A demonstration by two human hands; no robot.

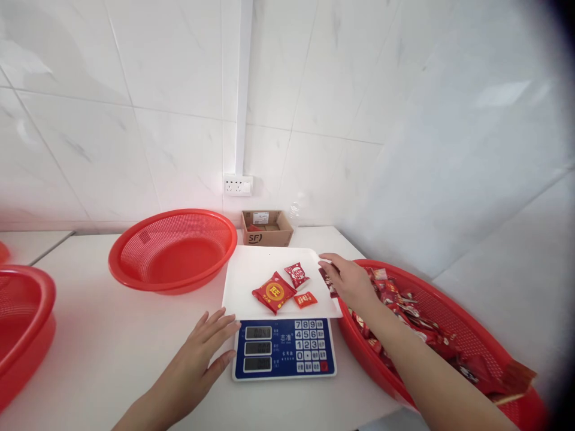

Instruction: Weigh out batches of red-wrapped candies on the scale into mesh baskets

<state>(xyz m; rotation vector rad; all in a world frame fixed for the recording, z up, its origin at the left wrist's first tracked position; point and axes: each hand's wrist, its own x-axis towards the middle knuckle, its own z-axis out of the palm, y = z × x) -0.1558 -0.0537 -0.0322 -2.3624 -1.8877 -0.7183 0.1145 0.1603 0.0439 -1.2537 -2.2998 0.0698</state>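
Observation:
A white weighing tray rests on a scale with a blue keypad panel. On the tray lie a large red packet, a smaller dark red packet and a small orange-red packet. My right hand is at the tray's right edge, its fingers closed on a dark red wrapper that they partly hide. My left hand is just left of the scale's panel, fingers spread and holding nothing.
At the right, a red basket holds several wrapped snacks. An empty-looking red basket sits behind at the left; another red basket is at the left edge. A small cardboard box stands by the tiled wall.

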